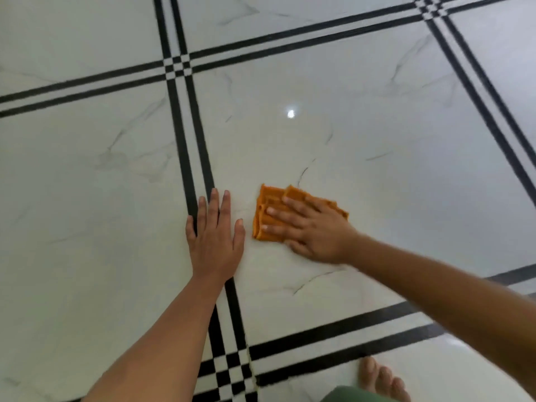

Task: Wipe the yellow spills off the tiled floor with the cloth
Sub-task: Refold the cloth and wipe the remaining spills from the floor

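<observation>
A folded orange cloth (271, 204) lies on the glossy white marble-patterned tile (319, 146). My right hand (311, 229) presses flat on it with straight, spread fingers that cover most of the cloth. My left hand (216, 236) rests flat on the floor just left of the cloth, palm down, fingers straight, across a black border stripe (185, 158). A faint thin yellowish streak (251, 369) runs along the grout near the lower stripe crossing. I see no other yellow spill; the floor under the cloth is hidden.
Pairs of black stripes (327, 329) frame each large tile and cross at checkered corners. My bare foot (380, 378) and a bit of green clothing (356, 395) show at the bottom edge. A lamp's reflection (290, 113) glints on the tile beyond the cloth.
</observation>
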A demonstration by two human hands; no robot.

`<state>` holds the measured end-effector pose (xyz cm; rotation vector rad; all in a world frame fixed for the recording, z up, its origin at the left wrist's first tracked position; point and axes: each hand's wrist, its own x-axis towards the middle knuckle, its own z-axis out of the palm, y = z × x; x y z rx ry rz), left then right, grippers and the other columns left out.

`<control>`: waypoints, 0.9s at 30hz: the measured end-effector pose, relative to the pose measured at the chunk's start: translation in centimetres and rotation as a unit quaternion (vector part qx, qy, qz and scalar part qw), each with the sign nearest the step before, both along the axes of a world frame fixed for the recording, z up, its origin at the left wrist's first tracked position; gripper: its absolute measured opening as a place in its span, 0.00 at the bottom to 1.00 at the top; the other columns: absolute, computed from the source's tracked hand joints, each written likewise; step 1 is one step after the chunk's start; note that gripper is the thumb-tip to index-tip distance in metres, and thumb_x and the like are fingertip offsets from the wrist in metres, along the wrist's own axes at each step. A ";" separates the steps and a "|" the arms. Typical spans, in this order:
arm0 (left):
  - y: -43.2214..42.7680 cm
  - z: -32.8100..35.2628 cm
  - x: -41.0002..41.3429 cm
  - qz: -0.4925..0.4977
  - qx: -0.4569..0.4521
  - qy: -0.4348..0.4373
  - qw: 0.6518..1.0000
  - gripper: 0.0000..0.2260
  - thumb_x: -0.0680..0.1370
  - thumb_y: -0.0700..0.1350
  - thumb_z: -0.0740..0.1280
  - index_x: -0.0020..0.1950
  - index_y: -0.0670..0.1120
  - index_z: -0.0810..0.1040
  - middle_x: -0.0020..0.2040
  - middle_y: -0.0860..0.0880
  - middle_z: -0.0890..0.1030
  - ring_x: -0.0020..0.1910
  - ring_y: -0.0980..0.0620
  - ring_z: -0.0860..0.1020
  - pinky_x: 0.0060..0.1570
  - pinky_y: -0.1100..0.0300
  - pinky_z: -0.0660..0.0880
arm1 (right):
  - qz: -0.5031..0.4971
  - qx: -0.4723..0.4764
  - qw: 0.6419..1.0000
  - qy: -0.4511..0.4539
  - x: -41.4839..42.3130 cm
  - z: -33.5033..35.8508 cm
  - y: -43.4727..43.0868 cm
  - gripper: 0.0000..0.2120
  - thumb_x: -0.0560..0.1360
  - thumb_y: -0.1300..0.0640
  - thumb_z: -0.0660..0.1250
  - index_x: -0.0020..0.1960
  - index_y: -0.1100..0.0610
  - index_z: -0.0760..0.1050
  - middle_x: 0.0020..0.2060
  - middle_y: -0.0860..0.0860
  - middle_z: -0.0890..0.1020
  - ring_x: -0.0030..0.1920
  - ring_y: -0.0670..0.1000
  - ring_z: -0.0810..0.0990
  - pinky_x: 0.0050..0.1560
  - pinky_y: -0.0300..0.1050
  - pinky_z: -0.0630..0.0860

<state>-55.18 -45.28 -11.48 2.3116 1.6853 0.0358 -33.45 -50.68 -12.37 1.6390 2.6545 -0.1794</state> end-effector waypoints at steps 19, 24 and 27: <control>9.3 -0.9 -0.5 0.099 0.030 0.023 0.994 0.27 0.78 0.56 0.45 0.75 0.47 0.58 0.75 0.45 0.60 0.74 0.43 0.58 0.67 0.40 0.55 | -0.233 -0.036 0.967 0.101 -4.5 0.3 15.2 0.26 0.76 0.45 0.43 0.74 0.42 0.57 0.74 0.50 0.60 0.74 0.59 0.55 0.70 0.61 0.51; 6.5 -0.7 -7.4 0.198 0.002 0.047 0.979 0.28 0.77 0.56 0.43 0.76 0.47 0.55 0.76 0.46 0.57 0.75 0.45 0.54 0.69 0.41 0.52 | -0.107 -0.024 0.993 0.044 -4.7 -0.1 20.9 0.24 0.78 0.45 0.43 0.74 0.42 0.55 0.75 0.49 0.58 0.75 0.57 0.53 0.72 0.58 0.47; 5.2 -0.4 -10.3 0.249 -0.002 0.045 0.967 0.28 0.77 0.56 0.42 0.76 0.48 0.54 0.76 0.47 0.56 0.75 0.46 0.53 0.69 0.42 0.51 | -0.255 -0.070 0.962 0.073 -10.6 0.7 23.0 0.24 0.80 0.45 0.42 0.75 0.42 0.43 0.77 0.48 0.46 0.76 0.56 0.40 0.72 0.58 0.38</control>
